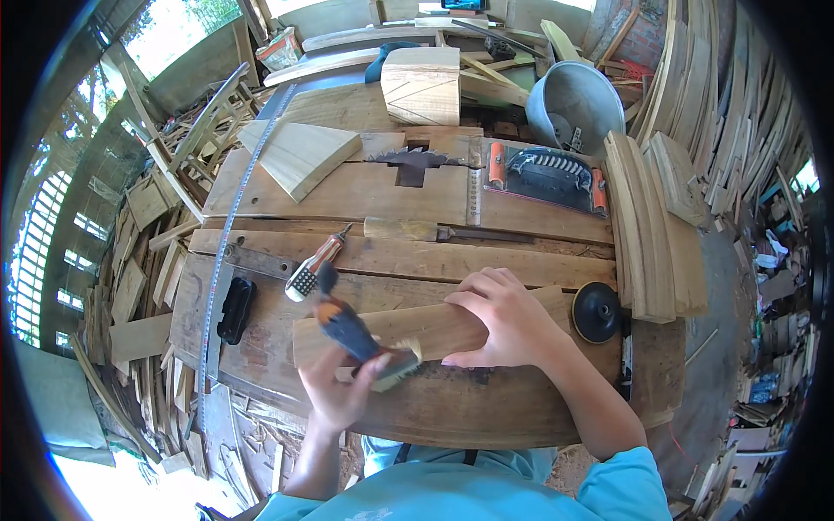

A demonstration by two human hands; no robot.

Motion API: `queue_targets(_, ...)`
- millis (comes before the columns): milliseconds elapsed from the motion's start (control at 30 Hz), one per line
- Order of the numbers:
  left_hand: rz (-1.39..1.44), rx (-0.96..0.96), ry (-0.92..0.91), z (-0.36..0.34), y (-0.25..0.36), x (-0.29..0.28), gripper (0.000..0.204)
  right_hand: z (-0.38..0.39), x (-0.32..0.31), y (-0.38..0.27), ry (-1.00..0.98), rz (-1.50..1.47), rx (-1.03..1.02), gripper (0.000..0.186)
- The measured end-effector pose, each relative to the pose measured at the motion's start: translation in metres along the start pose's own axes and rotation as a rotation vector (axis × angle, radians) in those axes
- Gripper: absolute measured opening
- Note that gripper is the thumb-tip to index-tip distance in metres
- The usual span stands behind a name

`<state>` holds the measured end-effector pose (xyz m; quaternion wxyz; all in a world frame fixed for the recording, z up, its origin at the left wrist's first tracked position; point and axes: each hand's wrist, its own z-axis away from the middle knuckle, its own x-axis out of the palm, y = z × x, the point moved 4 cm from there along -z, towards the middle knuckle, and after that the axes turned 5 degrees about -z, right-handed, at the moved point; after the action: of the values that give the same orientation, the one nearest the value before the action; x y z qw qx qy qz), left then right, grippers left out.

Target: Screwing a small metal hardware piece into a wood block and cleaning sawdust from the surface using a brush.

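Note:
In my left hand [337, 391] is a brush [346, 328] with a dark handle marked in orange and pale bristles, somewhat blurred. My fingers close round it, and its bristle end is by the near edge of a flat wooden board [426, 330] lying across the bench. My right hand [499, 321] grips that board near its right end, fingertips at the far edge and thumb at the near edge. Just beyond the brush lies a screwdriver [314, 269] with a patterned handle. A round black sanding pad [597, 313] rests by the board's right end.
A wooden-handled chisel [401, 229] lies across the bench [287, 395]. Behind it, a toothed saw blade [415, 158] shows in a slot. A long ruler [233, 208] and black case [236, 310] are left; an orange-ended tool [547, 178], bucket [575, 104] and planks [638, 230] are right.

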<state>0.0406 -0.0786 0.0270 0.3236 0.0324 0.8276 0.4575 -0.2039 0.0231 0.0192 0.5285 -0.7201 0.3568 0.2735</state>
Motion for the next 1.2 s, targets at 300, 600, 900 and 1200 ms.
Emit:
queue_targets(300,-0.199,0.351,0.179,-0.008,-0.007,-0.007,0.028,0.0,-0.002,-0.001,0.001,-0.005,0.013,0.07)
queue_targets(600,-0.112,0.173,0.013,-0.005,0.008,0.009,0.03,0.0,-0.002,-0.002,0.0,-0.02,0.027,0.069)
queue_targets(900,0.117,-0.023,-0.106,0.002,0.006,0.025,0.018,0.0,-0.001,0.0,-0.015,-0.013,0.038,0.07)
queue_targets(1200,0.008,-0.036,0.146,-0.015,0.009,0.004,0.015,0.0,-0.001,0.0,0.003,-0.022,0.032,0.069)
